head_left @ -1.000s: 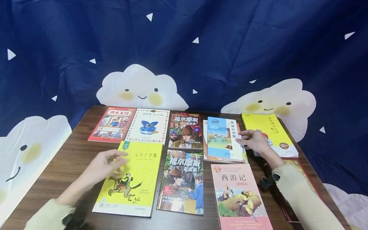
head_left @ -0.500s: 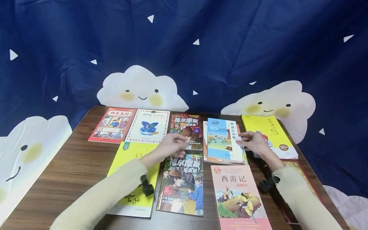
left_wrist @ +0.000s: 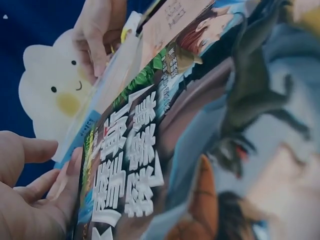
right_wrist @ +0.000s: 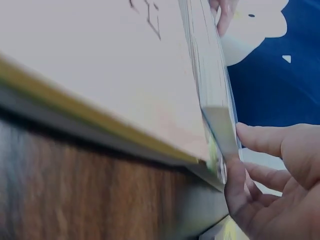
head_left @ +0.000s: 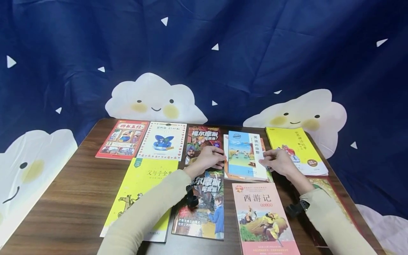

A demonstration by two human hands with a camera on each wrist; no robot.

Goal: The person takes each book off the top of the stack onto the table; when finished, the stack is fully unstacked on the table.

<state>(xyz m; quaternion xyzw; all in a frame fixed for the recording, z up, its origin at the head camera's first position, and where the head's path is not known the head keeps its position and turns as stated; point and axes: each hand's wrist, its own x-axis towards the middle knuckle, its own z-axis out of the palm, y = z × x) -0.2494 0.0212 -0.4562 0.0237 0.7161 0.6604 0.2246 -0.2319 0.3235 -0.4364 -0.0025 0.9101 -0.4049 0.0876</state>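
Observation:
A blue-and-white book [head_left: 240, 168] lies on top of other books at the back, right of the table's middle. My right hand [head_left: 280, 163] pinches its right edge, thumb above and fingers below in the right wrist view. At the stack's left side is my left hand [head_left: 208, 159], its fingertips beside the book's left edge. Thumb and fingers are apart in the left wrist view; whether they touch the book is hard to tell. Under it a white-and-orange book [head_left: 226, 164] shows at the edge. The left hand partly covers two dark comic-style books, the upper one [head_left: 198, 136] and lower one [head_left: 200, 219].
On the brown table [head_left: 60, 180] lie a red book [head_left: 122, 140], a white butterfly book [head_left: 162, 140] and a yellow book [head_left: 127, 184] to the left. A pink book [head_left: 264, 216] is in front; another yellow book [head_left: 296, 148] and a dark-red-edged book [head_left: 331, 191] are right.
My left hand has moved right, from over the left yellow book to the left side of the blue-and-white book. The right hand stays at that book's right edge.

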